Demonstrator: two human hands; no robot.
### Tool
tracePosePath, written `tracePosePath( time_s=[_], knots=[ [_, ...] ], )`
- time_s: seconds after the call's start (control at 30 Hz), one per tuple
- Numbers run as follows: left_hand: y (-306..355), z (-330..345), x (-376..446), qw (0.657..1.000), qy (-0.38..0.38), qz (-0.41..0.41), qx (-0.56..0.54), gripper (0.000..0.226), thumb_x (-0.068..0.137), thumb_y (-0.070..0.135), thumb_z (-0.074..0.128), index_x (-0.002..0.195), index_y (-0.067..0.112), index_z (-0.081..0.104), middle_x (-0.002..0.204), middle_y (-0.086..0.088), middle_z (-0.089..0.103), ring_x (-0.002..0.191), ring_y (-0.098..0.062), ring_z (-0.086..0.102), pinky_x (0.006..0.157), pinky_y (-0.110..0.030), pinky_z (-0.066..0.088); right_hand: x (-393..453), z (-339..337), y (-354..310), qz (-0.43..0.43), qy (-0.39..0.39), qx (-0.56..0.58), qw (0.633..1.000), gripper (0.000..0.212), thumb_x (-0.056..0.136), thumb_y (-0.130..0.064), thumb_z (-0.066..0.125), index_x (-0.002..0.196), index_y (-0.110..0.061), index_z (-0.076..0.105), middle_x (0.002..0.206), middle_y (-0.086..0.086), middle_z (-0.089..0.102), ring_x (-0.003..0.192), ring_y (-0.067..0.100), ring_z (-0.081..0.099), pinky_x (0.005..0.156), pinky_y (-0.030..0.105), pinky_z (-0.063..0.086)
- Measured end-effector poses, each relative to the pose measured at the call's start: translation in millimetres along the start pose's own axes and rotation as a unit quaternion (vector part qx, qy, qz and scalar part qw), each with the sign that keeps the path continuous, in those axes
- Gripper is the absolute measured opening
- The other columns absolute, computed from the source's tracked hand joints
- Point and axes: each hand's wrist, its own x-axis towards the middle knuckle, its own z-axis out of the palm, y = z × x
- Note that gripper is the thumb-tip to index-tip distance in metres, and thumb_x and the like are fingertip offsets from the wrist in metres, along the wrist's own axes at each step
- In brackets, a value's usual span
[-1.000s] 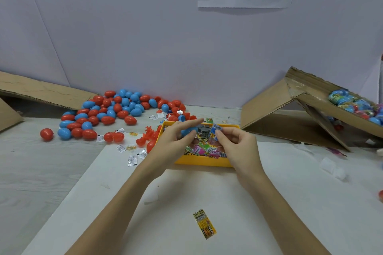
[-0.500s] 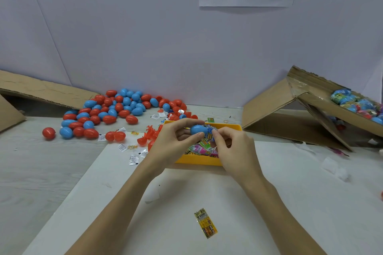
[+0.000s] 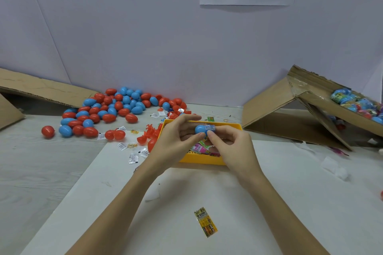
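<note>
Both hands meet over a yellow tray (image 3: 199, 159) at the table's middle. My left hand (image 3: 176, 141) and my right hand (image 3: 232, 147) together pinch a blue plastic egg (image 3: 200, 129) that has a small printed label on its right end. The egg hangs just above the tray, which holds colourful printed packets (image 3: 200, 148). My thumbs press on the egg's near side and my fingers curl round its far side.
A heap of red and blue eggs (image 3: 116, 109) lies at the back left, with small white sachets (image 3: 132, 158) scattered near it. A cardboard box (image 3: 310, 114) with wrapped eggs leans at the right. One yellow packet (image 3: 205, 222) lies on the white sheet in front.
The hands were sorting in the tray a second ago; a blue egg has come up between them and both hands now hold it, slightly closer together.
</note>
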Motion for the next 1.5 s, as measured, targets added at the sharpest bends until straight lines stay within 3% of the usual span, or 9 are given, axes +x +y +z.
tracePosePath(
  time_s=[0.1, 0.37, 0.67, 0.83, 1.0, 1.2, 1.3, 1.4, 1.5],
  knots=[
    [0, 0, 0, 1.0, 0.004, -0.005, -0.009, 0.035, 0.091, 0.018, 0.074, 0.126, 0.013, 0.067, 0.116, 0.004, 0.074, 0.106, -0.007, 0.071, 0.09, -0.022, 0.058, -2, 0, -1, 0.0, 0.004, 0.045, 0.999, 0.018, 0.093, -0.017, 0.074, 0.11, -0.02, 0.074, 0.097, -0.011, 0.076, 0.091, 0.003, 0.074, 0.075, 0.019, 0.06],
    [2, -1, 2, 1.0, 0.015, -0.006, -0.004, 0.034, 0.092, 0.022, 0.073, 0.124, 0.014, 0.07, 0.114, 0.004, 0.074, 0.102, -0.007, 0.072, 0.085, -0.021, 0.059, -4, 3, -3, -0.045, 0.026, 0.03, 0.998, 0.019, 0.094, -0.017, 0.073, 0.104, -0.033, 0.07, 0.099, -0.014, 0.074, 0.095, 0.0, 0.071, 0.077, 0.017, 0.059],
    [1, 0, 2, 1.0, 0.009, 0.003, 0.007, 0.029, 0.091, 0.021, 0.075, 0.12, 0.021, 0.071, 0.11, 0.013, 0.073, 0.1, -0.001, 0.071, 0.078, -0.013, 0.055, -1, 2, 2, -0.001, 0.052, 0.047, 0.998, 0.024, 0.094, -0.023, 0.073, 0.116, -0.017, 0.074, 0.103, -0.005, 0.076, 0.097, 0.01, 0.073, 0.081, 0.025, 0.062],
    [-1, 0, 2, 1.0, -0.002, 0.008, 0.014, 0.034, 0.091, 0.021, 0.075, 0.125, 0.017, 0.07, 0.113, 0.008, 0.074, 0.103, -0.006, 0.071, 0.086, -0.021, 0.059, -2, 1, -1, 0.004, 0.029, 0.026, 0.999, 0.022, 0.093, -0.026, 0.073, 0.114, -0.019, 0.075, 0.1, -0.008, 0.077, 0.094, 0.006, 0.073, 0.08, 0.023, 0.061],
    [-2, -2, 1, 1.0, -0.003, 0.019, 0.0, 0.034, 0.091, 0.018, 0.075, 0.125, 0.016, 0.071, 0.114, 0.009, 0.075, 0.105, -0.007, 0.072, 0.086, -0.019, 0.057, -4, 1, -4, 0.001, 0.021, 0.02, 1.0, 0.019, 0.093, -0.025, 0.073, 0.111, -0.02, 0.075, 0.097, -0.011, 0.076, 0.093, 0.003, 0.073, 0.078, 0.022, 0.061],
    [-1, 2, 0, 0.998, 0.027, 0.058, -0.009, 0.029, 0.091, 0.017, 0.074, 0.12, 0.016, 0.069, 0.114, 0.009, 0.074, 0.107, -0.009, 0.071, 0.09, -0.024, 0.059, -5, 1, -8, 0.043, 0.005, 0.075, 0.996, 0.023, 0.093, -0.026, 0.073, 0.114, -0.018, 0.075, 0.097, -0.008, 0.079, 0.094, 0.008, 0.075, 0.08, 0.024, 0.061],
    [-1, 6, -2, 0.997, 0.031, 0.074, -0.019, 0.03, 0.094, 0.019, 0.071, 0.124, 0.02, 0.069, 0.117, 0.012, 0.073, 0.111, -0.009, 0.07, 0.091, -0.025, 0.058, -4, 1, -9, 0.116, -0.018, 0.192, 0.974, 0.027, 0.093, -0.022, 0.072, 0.118, -0.012, 0.074, 0.104, 0.002, 0.079, 0.099, 0.016, 0.076, 0.084, 0.029, 0.06],
    [-2, 9, -3, 0.995, 0.027, 0.1, 0.001, 0.041, 0.095, 0.019, 0.071, 0.135, 0.02, 0.065, 0.127, 0.009, 0.07, 0.117, -0.013, 0.067, 0.096, -0.031, 0.058, -3, -1, -13, 0.185, -0.054, 0.337, 0.922, 0.025, 0.094, -0.017, 0.069, 0.117, -0.007, 0.073, 0.105, 0.007, 0.078, 0.096, 0.015, 0.076, 0.074, 0.021, 0.058],
    [-4, 11, -3, 0.986, 0.044, 0.149, 0.062, 0.048, 0.095, 0.019, 0.072, 0.141, 0.021, 0.06, 0.131, 0.009, 0.068, 0.118, -0.015, 0.066, 0.097, -0.036, 0.057, -2, -1, -17, 0.22, -0.079, 0.408, 0.883, 0.027, 0.094, -0.017, 0.07, 0.118, -0.004, 0.072, 0.105, 0.009, 0.078, 0.093, 0.015, 0.076, 0.076, 0.024, 0.06]
  ],
)
